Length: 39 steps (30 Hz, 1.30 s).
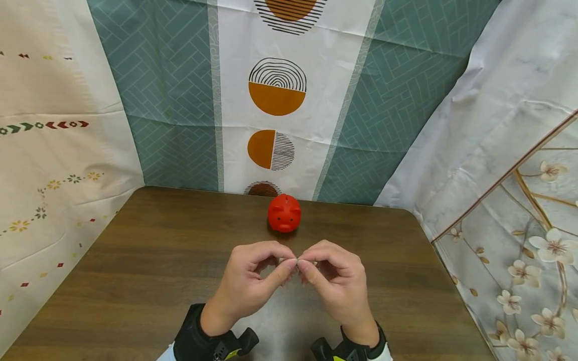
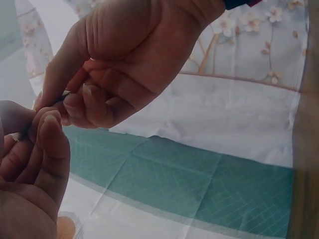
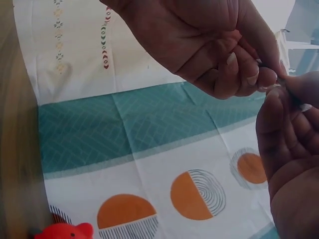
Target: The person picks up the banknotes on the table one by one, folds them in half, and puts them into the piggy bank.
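Note:
Both hands are raised over the middle of the brown wooden table [image 1: 135,281], fingertips meeting. My left hand [image 1: 253,281] and right hand [image 1: 336,283] pinch one small thin piece [image 1: 295,261] between thumbs and forefingers. It is too small to identify. The left wrist view shows my left hand [image 2: 30,169] low on the left, the right hand [image 2: 124,55] above it, and the thin piece [image 2: 62,98] as a dark sliver. From the right wrist I see the right hand [image 3: 294,154], the left hand [image 3: 209,45] and the piece [image 3: 279,83]. A red piggy bank [image 1: 284,213] stands just beyond the hands.
Patterned cloths hang around the table: teal and white with orange circles [image 1: 275,95] at the back, cream with small flowers [image 1: 54,165] on the left, white with blossoms [image 1: 533,240] on the right. The piggy bank [image 3: 62,231] also shows low in the right wrist view.

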### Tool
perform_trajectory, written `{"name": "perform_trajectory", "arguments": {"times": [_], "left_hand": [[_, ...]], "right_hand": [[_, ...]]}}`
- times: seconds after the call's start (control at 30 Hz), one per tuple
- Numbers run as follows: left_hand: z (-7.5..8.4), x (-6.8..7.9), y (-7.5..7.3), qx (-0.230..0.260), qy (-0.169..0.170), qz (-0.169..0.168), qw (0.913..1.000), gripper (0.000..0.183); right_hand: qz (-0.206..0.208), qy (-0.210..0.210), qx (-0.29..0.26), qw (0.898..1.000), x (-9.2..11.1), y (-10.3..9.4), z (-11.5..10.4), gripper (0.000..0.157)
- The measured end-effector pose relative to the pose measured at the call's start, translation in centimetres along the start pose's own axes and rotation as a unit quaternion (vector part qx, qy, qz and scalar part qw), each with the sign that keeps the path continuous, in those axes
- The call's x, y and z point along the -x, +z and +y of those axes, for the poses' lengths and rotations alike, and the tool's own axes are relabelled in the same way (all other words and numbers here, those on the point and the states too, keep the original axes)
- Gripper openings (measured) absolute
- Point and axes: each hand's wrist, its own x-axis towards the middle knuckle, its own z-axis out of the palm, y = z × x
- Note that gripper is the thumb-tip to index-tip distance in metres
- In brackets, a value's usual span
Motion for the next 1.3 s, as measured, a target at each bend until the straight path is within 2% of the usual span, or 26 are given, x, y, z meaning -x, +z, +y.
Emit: {"name": "perform_trajectory", "arguments": {"times": [0.17,0.37,0.7,0.87,0.97,1.13,1.3], "left_hand": [[-0.2,0.0,0.2,0.002,0.013,0.006,0.9999,0.021],[-0.2,0.1,0.2,0.029,0.012,0.019,0.9993,0.023],[-0.2,-0.2,-0.6,0.027,0.030,0.026,0.9988,0.020],[-0.3,-0.3,-1.2,0.024,0.058,0.017,0.9979,0.011],[-0.4,-0.4,-1.3,0.025,0.073,0.014,0.9969,0.012],[-0.2,-0.4,-1.2,0.008,0.058,0.006,0.9983,0.019],[0.0,-0.3,-0.8,0.001,0.030,0.012,0.9995,0.026]], "right_hand": [[0.007,-0.019,0.003,1.000,0.0,0.0,-0.1,0.010],[0.027,-0.006,-0.010,1.000,0.1,-0.1,-0.2,0.016],[0.033,0.000,-0.021,0.999,0.2,-0.3,-0.2,0.017],[0.032,-0.005,-0.025,0.999,0.2,-0.3,-0.2,0.012],[0.033,0.004,-0.047,0.998,0.3,0.0,-0.1,0.009],[0.046,0.032,-0.083,0.995,0.4,0.2,-0.1,0.012],[0.056,0.034,-0.069,0.995,0.4,0.1,-0.1,0.029]]}}
